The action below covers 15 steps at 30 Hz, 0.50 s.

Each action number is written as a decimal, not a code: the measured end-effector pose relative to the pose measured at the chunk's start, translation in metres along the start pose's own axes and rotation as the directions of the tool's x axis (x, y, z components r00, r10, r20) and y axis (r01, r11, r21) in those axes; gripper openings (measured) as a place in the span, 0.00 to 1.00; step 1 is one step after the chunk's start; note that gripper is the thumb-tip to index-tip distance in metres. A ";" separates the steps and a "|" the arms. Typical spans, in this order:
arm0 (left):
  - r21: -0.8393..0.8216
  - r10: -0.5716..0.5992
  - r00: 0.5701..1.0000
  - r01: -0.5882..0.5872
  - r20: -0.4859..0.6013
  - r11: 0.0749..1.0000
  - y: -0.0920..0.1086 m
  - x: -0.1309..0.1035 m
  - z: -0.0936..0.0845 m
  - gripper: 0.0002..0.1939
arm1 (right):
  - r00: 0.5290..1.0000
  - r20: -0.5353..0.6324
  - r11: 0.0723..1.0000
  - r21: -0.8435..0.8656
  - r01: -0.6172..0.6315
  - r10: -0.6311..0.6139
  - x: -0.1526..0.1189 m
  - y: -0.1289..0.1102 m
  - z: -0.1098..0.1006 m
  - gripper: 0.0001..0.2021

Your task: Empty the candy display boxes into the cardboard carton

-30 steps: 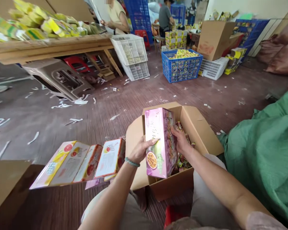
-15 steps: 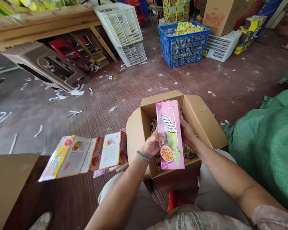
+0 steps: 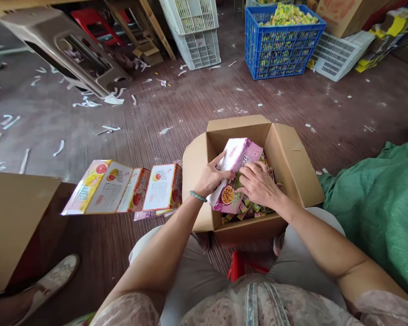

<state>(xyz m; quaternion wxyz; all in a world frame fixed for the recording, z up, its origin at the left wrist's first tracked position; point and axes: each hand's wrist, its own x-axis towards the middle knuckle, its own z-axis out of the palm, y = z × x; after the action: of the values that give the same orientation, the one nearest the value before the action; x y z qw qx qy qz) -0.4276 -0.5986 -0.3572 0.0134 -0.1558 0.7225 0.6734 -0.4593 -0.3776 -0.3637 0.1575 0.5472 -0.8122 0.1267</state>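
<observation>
While a seated person leans over an open cardboard carton, both hands work on a pink-and-white printed box tilted across the carton's mouth, between the raised flaps. The left hand, with a beaded bracelet at its wrist, grips the box from the left, its thumb reaching over the edge onto the pink front. The right hand lies across that front with its fingers bent, above a picture of cut fruit; whether it pinches an edge or only presses the panel, I cannot tell. Below the box, small wrapped packets fill the bottom of the carton.

The step in hand looks like working on a panel or seam of the box; whether the box is open or sealed there is unclear. The next move seems to call for a steady left grip, with the right fingers finding the edge without crushing the thin card.

To the left are printed citrus boxes, near the carton's left flap; to the right lies a green sack. A blue crate of yellow packets stands farther off on the floor.
</observation>
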 end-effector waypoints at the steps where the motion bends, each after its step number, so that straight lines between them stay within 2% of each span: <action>1: 0.029 -0.002 1.000 0.002 -0.002 1.000 0.001 -0.001 -0.003 0.52 | 0.999 0.004 0.999 0.003 0.037 -0.037 0.000 -0.002 0.001 0.14; 4: 0.117 0.004 1.000 -0.004 -0.003 0.993 0.007 -0.004 -0.007 0.52 | 0.994 0.009 0.993 0.032 0.112 -0.112 -0.003 -0.008 0.002 0.17; 8: 0.263 -0.003 1.000 -0.002 0.020 0.965 0.012 -0.007 -0.001 0.54 | 0.993 0.090 0.997 -0.003 0.083 -0.083 -0.002 -0.017 0.002 0.08; 10: 0.268 -0.010 1.000 0.003 0.024 0.963 0.010 -0.006 0.001 0.54 | 0.987 0.137 0.996 -0.012 0.091 -0.088 0.001 -0.019 0.001 0.08; 13: 0.078 -0.058 0.996 0.053 0.062 0.996 0.001 0.000 -0.005 0.53 | 0.980 0.099 0.984 0.060 0.166 -0.171 0.003 -0.015 -0.003 0.12; 15: -0.142 -0.161 0.983 0.173 0.093 0.975 -0.009 0.005 -0.014 0.47 | 0.985 0.031 0.977 0.135 0.167 -0.173 0.002 -0.008 -0.011 0.15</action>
<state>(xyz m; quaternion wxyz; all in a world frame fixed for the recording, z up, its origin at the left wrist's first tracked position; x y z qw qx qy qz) -0.4274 -0.6141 -0.3653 0.0874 -0.1891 0.6535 0.7277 -0.4512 -0.3785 -0.3524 0.1142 0.6263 -0.7556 0.1544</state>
